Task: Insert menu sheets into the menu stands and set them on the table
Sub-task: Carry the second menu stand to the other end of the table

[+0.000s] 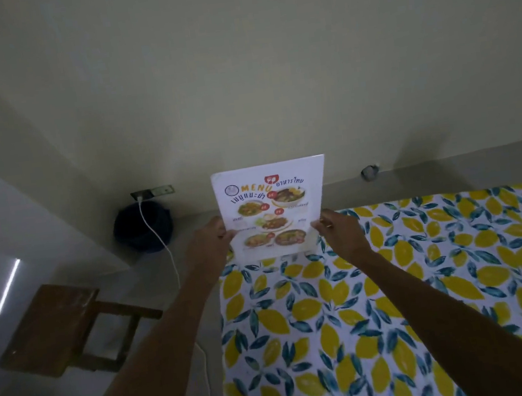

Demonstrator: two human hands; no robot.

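Observation:
A menu stand (272, 209) holding a white sheet printed with food pictures and the word MENU stands upright at the far left corner of the table (396, 296), which has a lemon-patterned cloth. My left hand (207, 242) pinches the stand's left edge. On the opposite edge, my right hand (337, 229) grips it low down. The stand's base sits at the table's far edge; whether it rests fully on the cloth I cannot tell.
A wooden chair (58, 328) stands on the floor left of the table. A dark round bin (141, 227) sits by the wall under a socket, with a white cable (170, 258) trailing down past the table's left edge. The wall is close behind the stand.

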